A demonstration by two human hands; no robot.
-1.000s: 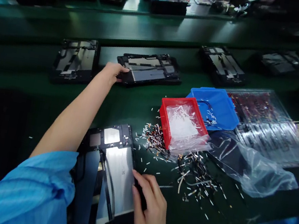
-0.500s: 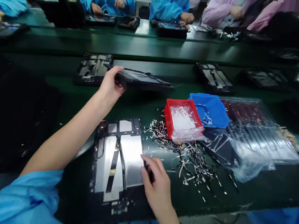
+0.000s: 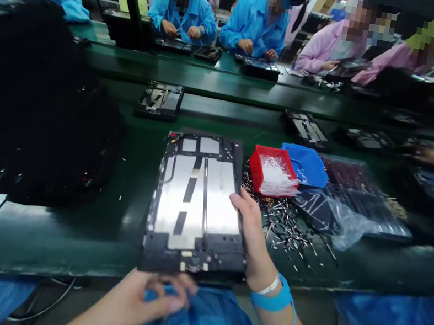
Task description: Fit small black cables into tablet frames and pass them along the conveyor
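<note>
An opened tablet (image 3: 218, 202) with silver battery panels, dark strips and a black frame is in front of me, slightly tilted. A dark layer shows behind its top right corner; I cannot tell whether that is a second tablet underneath. My right hand (image 3: 252, 222) grips its right edge, thumb on the silver face and the other fingers hidden at the side. Just below its near edge is my left hand (image 3: 162, 296), slightly blurred, thumb and fingers apart with nothing visible in them. On my right wrist are a pale bracelet and a blue strap (image 3: 274, 299).
A red bin (image 3: 257, 172) of white bits and a blue bin (image 3: 318, 172) stand right, beside scattered cable scraps (image 3: 291, 229) and clear plastic (image 3: 343, 224). Other opened tablets (image 3: 160, 101) lie farther back. A large black mass (image 3: 36, 114) occupies the left. Co-workers sit opposite.
My left hand has come back from the far side, where it held up a tablet, to below the near edge. My right hand now grips the tablet's edge. The view has shifted.
</note>
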